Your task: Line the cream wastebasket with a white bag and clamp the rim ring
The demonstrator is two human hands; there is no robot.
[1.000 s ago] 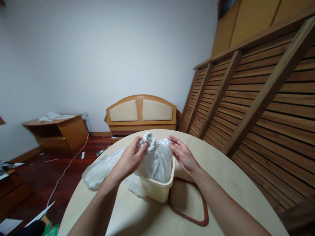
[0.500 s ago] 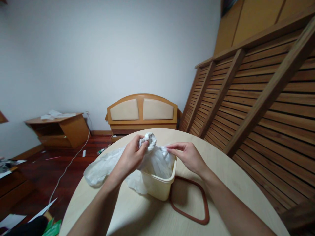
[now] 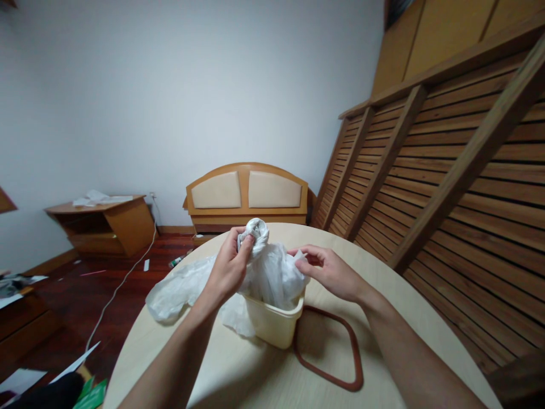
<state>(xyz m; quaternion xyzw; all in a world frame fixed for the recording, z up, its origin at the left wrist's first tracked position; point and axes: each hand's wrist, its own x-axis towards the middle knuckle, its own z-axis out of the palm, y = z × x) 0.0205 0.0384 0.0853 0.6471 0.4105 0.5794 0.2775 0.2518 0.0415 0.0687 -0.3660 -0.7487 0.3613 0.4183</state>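
Note:
A cream bin (image 3: 272, 325) stands on the round table, with a white plastic bag (image 3: 275, 278) bunched in its mouth and rising above the rim. My left hand (image 3: 233, 258) is closed on a twisted, knotted part of the bag over the bin's left side. At the right of the bin, my right hand (image 3: 326, 270) pinches a loose edge of the bag between thumb and fingers. More white plastic (image 3: 181, 287) spreads over the table to the left. A brown rounded frame (image 3: 355, 355) lies flat just right of the bin.
The pale round table (image 3: 238, 378) reaches toward me. Beyond it is a wooden headboard (image 3: 244, 190). Slatted wooden panels (image 3: 447, 187) lean at the right. A low cabinet (image 3: 123, 224), a cable and scattered papers are at the left.
My left hand has raised the twisted part slightly. The bag stands a little higher and fuller above the bin, and my right hand has shifted slightly right with its edge.

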